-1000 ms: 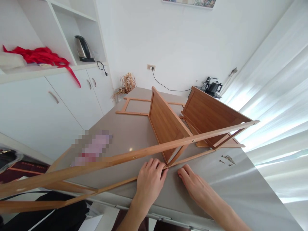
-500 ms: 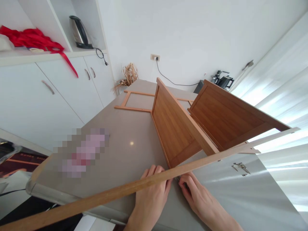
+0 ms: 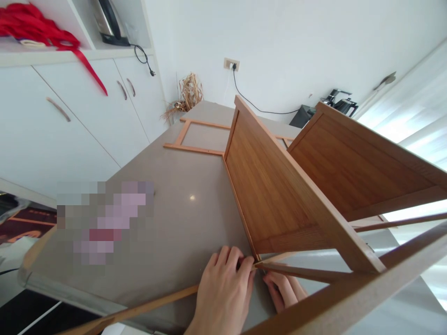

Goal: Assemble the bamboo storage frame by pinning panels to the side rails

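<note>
A wooden panel frame [image 3: 272, 195] stands on edge on the grey table, its lower near corner between my hands. My left hand [image 3: 223, 288] has its fingers curled over a thin wooden rail [image 3: 157, 301] where the rail meets that corner. On the other side of the corner, my right hand [image 3: 284, 288] is closed, fingertips close to the joint. Whatever it pinches is hidden. A thick wooden bar [image 3: 352, 302] crosses in front, covering part of the right hand and wrist. A second wooden panel [image 3: 370, 167] stands to the right.
A flat wooden frame [image 3: 195, 149] lies farther back on the table [image 3: 174, 200]. A blurred pinkish thing [image 3: 118, 214] lies at left. White cabinets [image 3: 87, 107] hold a kettle [image 3: 110, 23] and red ribbon [image 3: 38, 28]. Black appliances [image 3: 338, 102] stand by the back wall.
The panels now appear larger and farther right, and a thick bar has come in front. The rail that crossed over my left hand now runs beneath it. My right hand is more covered.
</note>
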### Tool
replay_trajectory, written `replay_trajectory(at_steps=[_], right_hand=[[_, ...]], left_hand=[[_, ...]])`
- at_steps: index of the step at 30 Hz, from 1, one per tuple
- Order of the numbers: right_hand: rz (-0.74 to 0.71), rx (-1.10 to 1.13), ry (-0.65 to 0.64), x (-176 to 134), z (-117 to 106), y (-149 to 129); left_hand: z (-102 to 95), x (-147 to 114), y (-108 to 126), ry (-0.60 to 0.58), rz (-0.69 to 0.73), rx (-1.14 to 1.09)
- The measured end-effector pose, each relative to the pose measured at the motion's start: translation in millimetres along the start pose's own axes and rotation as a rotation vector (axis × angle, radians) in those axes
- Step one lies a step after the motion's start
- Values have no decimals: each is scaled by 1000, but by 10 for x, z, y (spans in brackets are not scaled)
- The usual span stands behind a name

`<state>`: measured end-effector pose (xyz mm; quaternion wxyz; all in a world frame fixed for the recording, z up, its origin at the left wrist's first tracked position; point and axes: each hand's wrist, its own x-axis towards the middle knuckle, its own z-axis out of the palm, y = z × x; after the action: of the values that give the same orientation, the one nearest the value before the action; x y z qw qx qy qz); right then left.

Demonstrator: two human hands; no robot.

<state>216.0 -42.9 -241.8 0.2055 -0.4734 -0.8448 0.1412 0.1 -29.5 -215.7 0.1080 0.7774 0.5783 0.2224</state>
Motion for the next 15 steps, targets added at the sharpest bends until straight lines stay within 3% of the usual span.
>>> replay_trajectory(at_steps=[15], right_hand=[[123, -113, 131, 3, 19, -99]], left_hand=[[-23, 0, 36, 96, 30, -17]])
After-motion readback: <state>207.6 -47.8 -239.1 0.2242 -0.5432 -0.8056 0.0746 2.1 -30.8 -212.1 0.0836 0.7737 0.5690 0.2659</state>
